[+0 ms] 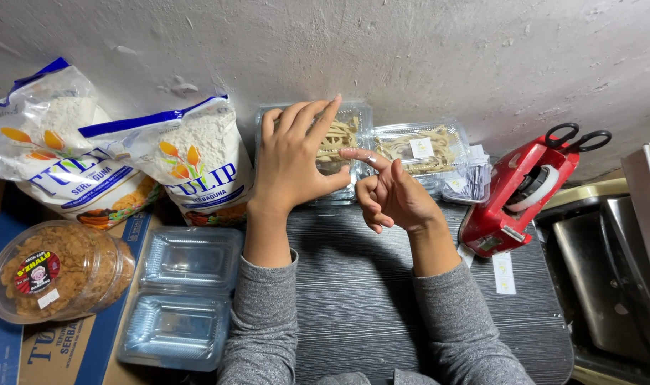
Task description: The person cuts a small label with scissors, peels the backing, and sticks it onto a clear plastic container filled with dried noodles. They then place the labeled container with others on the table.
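- Now my left hand (291, 160) lies flat, fingers spread, on the lid of a clear box of pale strips (339, 142) by the wall.
- My right hand (393, 192) hovers just right of that box, index finger out with a small sticker on its tip, pinching nothing.
- A second filled box (421, 146) sits beside it; the red label gun (521, 189) lies farther right on the counter (360, 299).

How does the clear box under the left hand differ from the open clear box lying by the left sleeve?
The box under the left hand, the filled box, is closed and holds pale strips of food; the empty box lies open with nothing inside. The filled box sits against the wall on the dark table; the empty box lies nearer the person, beside a round tub. Both are clear plastic hinged boxes.
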